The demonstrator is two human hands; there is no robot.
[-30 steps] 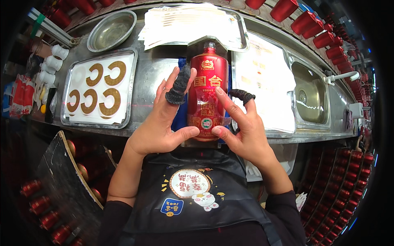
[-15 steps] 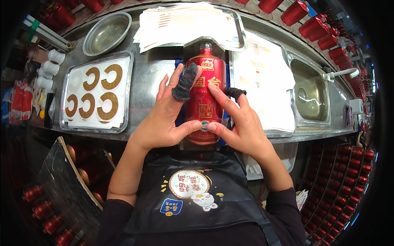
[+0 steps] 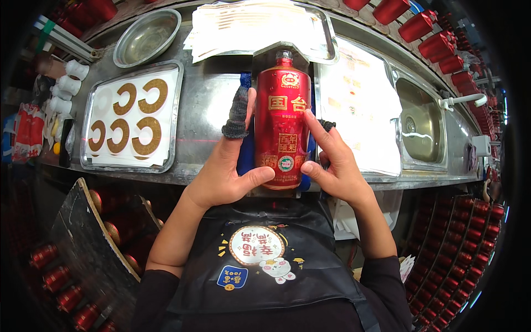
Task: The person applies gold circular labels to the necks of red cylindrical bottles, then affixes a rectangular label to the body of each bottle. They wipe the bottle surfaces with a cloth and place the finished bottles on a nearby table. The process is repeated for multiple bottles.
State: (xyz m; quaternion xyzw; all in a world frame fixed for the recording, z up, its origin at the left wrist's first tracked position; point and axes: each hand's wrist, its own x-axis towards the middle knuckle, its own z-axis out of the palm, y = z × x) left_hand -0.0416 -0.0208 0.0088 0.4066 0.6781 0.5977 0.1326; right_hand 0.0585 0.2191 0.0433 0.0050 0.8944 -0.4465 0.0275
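A red bottle point(image 3: 281, 124) with gold lettering and a small round green-and-white label point(image 3: 286, 164) lies face up in a holder point(image 3: 282, 48), its neck pointing away. My left hand point(image 3: 227, 166) is along the bottle's left side. Its fingers stretch upward, one in a dark knitted finger sleeve point(image 3: 238, 113), and the thumb tip touches the lower left of the bottle. On the other side my right hand point(image 3: 336, 166) has its index fingertip at the bottle's right edge and its thumb by the lower right. Its remaining fingers are partly hidden, one wearing a dark sleeve.
At left, a metal tray point(image 3: 176, 119) carries white sheets with gold C-shaped labels point(image 3: 146, 135); a metal bowl point(image 3: 146, 41) stands behind. Label sheets point(image 3: 249, 25) lie at the back and right point(image 3: 359, 110). A sink point(image 3: 423, 124) is at far right. Red bottles point(image 3: 453, 249) stand around the bench.
Both thumbs have parted from the round label, uncovering it. My left fingers have slid off the bottle's face to its left side, and my right hand has shifted outward.
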